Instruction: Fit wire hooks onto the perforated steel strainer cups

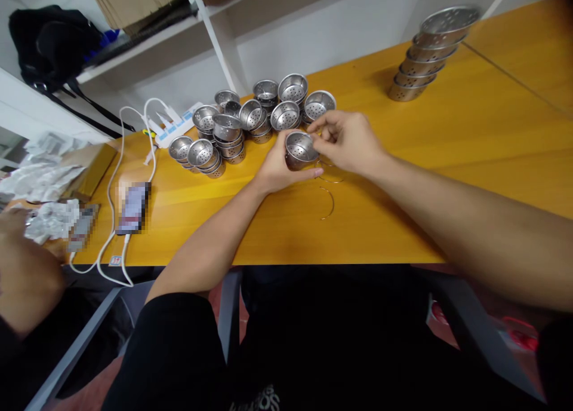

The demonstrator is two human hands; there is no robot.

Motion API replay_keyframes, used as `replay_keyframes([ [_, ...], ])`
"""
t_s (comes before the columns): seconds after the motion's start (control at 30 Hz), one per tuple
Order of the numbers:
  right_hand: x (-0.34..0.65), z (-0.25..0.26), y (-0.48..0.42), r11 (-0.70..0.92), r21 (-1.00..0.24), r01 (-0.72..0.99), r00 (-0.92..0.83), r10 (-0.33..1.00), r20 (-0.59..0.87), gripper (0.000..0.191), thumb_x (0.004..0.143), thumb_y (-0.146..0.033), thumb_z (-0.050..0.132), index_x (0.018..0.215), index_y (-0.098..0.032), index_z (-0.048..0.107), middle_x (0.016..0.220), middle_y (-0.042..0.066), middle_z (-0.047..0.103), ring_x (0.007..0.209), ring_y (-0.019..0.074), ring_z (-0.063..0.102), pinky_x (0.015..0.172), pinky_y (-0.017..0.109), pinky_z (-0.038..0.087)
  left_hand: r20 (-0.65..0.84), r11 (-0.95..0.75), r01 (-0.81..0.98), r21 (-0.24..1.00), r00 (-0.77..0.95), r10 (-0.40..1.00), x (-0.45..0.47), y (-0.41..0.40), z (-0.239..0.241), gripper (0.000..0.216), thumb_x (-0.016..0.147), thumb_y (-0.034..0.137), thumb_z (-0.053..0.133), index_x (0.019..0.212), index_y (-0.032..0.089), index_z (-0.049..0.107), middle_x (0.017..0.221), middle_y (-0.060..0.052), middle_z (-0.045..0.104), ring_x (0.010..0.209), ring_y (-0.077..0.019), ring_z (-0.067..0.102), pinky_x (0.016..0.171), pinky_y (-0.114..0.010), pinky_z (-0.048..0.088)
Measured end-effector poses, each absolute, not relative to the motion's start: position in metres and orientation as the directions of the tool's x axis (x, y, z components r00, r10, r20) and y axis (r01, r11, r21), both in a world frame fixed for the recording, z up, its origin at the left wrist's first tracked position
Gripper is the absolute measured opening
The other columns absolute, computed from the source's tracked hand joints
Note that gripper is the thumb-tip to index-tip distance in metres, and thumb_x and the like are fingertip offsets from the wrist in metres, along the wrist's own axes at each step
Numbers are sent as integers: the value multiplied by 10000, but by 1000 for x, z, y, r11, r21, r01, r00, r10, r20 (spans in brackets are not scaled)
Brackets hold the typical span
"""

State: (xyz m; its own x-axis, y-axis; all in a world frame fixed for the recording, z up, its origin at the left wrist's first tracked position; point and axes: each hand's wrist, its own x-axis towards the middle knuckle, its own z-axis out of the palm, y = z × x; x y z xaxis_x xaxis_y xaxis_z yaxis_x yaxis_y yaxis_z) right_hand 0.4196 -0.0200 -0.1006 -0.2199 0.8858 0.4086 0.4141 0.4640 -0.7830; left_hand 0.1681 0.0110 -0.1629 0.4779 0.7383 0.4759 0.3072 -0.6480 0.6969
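Observation:
A small perforated metal cup point(301, 150) stands near the middle of the table, with my left hand point(278, 167) wrapped round its left and near side. At the cup's right rim, my right hand point(347, 139) has its thumb and index finger pinched together. Whatever lies between those fingertips is too small to make out. Thin curved wires point(332, 203) lie on the tabletop just in front of and below the cup. Behind my hands stand several stacks of similar perforated cups point(285, 116), close together.
A tall leaning stack of cups point(414, 70) stands at the back right. To the left are a phone point(133, 208), white cables and a power strip point(179, 126). Plastic bags point(49, 166) lie farther left, beside another person's arm point(27, 267). A shelf runs behind the table point(492, 148).

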Motion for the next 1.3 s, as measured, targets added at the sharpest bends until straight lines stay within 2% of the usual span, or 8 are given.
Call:
replay_keyframes([
  [0.13,419,-102,-18,493,-801,340,-231,869,437,241,1086,-520,1007,1112,-310,893,788,21,666,723,242,620,740,465,654,435,-613,304,729,485,759,168,5,-153,1091,903,838,1108,1682,265,601,1636,-169,802,1527,-398,821,1386,-609,667],
  [0.3,426,-87,-21,453,-889,67,-414,823,388,512,1049,-757,1070,1027,-274,903,773,21,709,655,185,568,585,364,492,366,-522,274,808,461,808,163,1,-142,1017,923,1003,981,1539,244,705,1464,-123,866,1318,-311,847,1214,-489,696],
  [0.37,429,-80,-24,418,-908,-15,-502,782,368,621,968,-865,1115,1028,-283,908,782,22,740,667,193,607,581,363,494,355,-498,223,838,471,807,161,3,-141,984,944,1021,947,1511,246,728,1427,-112,874,1271,-288,847,1148,-455,705],
  [0.47,431,-75,-27,390,-915,-99,-540,752,379,685,814,-879,1215,967,-299,884,762,3,734,676,196,629,589,365,516,382,-526,176,832,505,774,160,7,-147,1009,920,986,1003,1550,255,708,1460,-116,866,1307,-298,856,1162,-468,723],
  [0.63,429,-81,-25,367,-926,-89,-502,786,360,678,785,-850,1244,909,-313,849,727,-16,693,600,176,555,535,374,455,479,-655,201,729,534,697,163,15,-160,1008,986,903,1007,1646,248,621,1583,-157,820,1425,-342,858,1317,-569,717],
  [0.8,427,-86,-22,347,-936,-65,-484,809,333,700,787,-889,1224,913,-323,831,703,-16,680,573,179,527,498,374,406,494,-695,243,677,550,673,162,19,-163,943,1077,843,946,1695,238,568,1598,-171,803,1433,-353,854,1334,-608,714],
  [1.03,424,-85,-23,377,-925,-51,-446,820,359,735,747,-896,1238,902,-313,818,722,-3,659,669,213,595,559,390,470,495,-699,286,655,537,683,162,16,-160,866,1111,783,937,1673,228,581,1576,-174,810,1421,-342,852,1332,-598,725],
  [1.3,422,-81,-26,378,-925,-45,-467,811,354,725,766,-842,1251,886,-284,804,739,-10,663,720,198,613,648,374,555,471,-674,279,684,536,701,162,14,-159,918,1067,876,934,1636,243,591,1528,-158,807,1391,-346,844,1320,-619,719],
])
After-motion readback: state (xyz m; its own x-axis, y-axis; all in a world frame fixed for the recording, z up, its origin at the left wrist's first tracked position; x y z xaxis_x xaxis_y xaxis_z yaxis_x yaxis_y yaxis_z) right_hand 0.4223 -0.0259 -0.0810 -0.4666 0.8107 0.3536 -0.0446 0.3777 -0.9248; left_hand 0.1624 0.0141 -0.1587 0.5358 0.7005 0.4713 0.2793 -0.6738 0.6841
